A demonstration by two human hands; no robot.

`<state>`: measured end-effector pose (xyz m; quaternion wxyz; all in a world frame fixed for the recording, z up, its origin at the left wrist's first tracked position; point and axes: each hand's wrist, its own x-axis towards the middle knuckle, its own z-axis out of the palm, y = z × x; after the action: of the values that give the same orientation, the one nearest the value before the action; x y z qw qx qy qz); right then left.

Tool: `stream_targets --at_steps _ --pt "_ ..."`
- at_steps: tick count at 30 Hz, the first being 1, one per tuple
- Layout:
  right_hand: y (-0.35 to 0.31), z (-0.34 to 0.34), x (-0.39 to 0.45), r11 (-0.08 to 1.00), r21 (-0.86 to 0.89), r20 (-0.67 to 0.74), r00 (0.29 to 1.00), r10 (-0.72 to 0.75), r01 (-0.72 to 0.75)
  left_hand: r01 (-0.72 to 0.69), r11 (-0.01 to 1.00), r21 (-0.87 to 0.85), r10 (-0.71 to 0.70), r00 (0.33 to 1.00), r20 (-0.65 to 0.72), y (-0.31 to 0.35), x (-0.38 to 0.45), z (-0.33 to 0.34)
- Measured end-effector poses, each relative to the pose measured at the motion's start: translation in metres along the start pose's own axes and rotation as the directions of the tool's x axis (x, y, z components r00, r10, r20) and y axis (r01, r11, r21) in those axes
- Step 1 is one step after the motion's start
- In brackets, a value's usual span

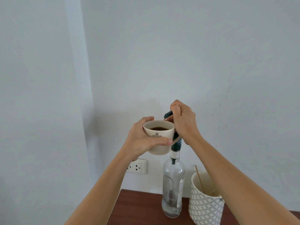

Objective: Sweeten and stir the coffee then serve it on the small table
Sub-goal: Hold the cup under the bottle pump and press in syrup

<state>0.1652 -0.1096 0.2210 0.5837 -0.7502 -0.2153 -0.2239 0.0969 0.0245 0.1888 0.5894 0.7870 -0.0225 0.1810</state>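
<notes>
Left hand wraps the ceramic coffee mug under the spout, right hand fisted on the syrup pump; full, breakable, keep level.

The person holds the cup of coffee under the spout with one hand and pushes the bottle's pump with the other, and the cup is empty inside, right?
Not quite. In the head view the cup is not empty: dark coffee shows inside it. The rest holds: the left hand holds the cup under the spout, and the right hand is on the pump of the bottle.
</notes>
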Motion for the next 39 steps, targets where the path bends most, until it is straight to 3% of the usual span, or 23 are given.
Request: stream_targets --at_steps 25,30,33,39 --pt "-0.004 -0.003 -0.004 1.0 -0.016 0.041 0.999 0.01 -0.009 0.028 1.0 -0.008 -0.028 1.0 0.003 0.001 -0.005 -0.001" --pt "-0.011 -0.011 -0.001 0.992 0.105 0.056 0.996 0.063 -0.068 0.03 1.0 0.001 -0.03 0.999 -0.017 0.004 -0.005 -0.004" --pt "-0.007 -0.015 -0.008 0.997 0.066 0.017 0.999 0.028 -0.029 0.03 1.0 0.005 -0.03 0.999 -0.025 0.003 -0.008 -0.005" --pt "0.008 -0.026 -0.064 0.998 -0.025 -0.203 0.977 -0.067 0.063 0.031 0.999 0.028 -0.031 0.999 -0.008 -0.006 -0.023 -0.002"
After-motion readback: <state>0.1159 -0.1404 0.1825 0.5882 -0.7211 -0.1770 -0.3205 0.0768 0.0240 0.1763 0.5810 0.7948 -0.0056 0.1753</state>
